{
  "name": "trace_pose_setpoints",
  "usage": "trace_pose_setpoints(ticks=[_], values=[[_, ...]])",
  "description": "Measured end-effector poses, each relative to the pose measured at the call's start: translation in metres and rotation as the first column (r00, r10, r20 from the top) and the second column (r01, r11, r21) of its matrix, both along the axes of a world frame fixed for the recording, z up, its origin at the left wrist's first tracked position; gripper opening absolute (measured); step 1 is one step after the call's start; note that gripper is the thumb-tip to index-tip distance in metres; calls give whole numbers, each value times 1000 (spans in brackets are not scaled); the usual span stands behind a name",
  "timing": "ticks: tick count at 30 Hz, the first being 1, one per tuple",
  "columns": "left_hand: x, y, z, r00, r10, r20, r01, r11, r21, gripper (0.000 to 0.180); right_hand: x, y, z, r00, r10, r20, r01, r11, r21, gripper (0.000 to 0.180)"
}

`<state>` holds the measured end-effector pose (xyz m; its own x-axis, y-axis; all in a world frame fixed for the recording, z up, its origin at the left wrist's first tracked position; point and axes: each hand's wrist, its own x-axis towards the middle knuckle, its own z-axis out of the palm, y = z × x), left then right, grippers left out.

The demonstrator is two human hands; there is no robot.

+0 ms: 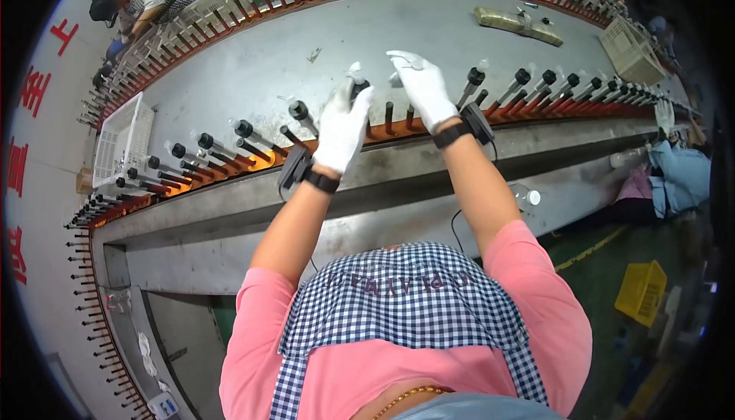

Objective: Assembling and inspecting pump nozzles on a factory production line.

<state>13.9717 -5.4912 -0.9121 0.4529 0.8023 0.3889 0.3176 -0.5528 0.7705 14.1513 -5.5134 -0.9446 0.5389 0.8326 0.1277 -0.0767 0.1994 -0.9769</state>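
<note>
My left hand (342,125), in a white glove, is closed around a black-topped spindle (360,87) on the conveyor line. A small pale, clear-looking piece (355,68) shows above that spindle. To its right, my right hand (423,89), also gloved in white, reaches over the grey table with fingers stretched toward the left one. A small greyish patch shows beside its fingertips; I cannot tell what it is. Nearby spindles on both sides, such as the one with a black cap (475,77), carry clear tips. Between my hands stand bare dark rods (389,117).
The spindle line curves around the grey metal table (253,60). White crates (122,140) stand at the left, a beige crate (632,49) at the far right. A wrapped long bundle (519,26) lies on the table. An orange glow (262,161) shows under left spindles. Other people work at the far side.
</note>
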Motion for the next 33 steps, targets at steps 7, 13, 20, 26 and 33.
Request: trace_pose_setpoints(ticks=[7, 13, 20, 26, 33], values=[[48, 22, 6, 950, 200, 241, -66, 881, -469, 33, 1, 17, -5, 918, -89, 387, 68, 995, 67, 24], [42, -10, -8, 901, 287, 325, -155, 913, -377, 29, -11, -42, -6, 986, -9, 168, -11, 993, 115, 27], [16, -69, -63, 859, 232, 456, -42, 921, -388, 38, 93, -128, -90, 848, -202, -489, 361, 897, 255, 36], [117, -90, -36, 983, -14, 184, 37, 992, -122, 38, 165, -92, -29, 878, -383, 288, 342, 922, 182, 38], [232, -49, -19, 930, 87, 357, 77, 904, -422, 31, 190, -53, -23, 978, -154, 141, 152, 988, 24, 20]])
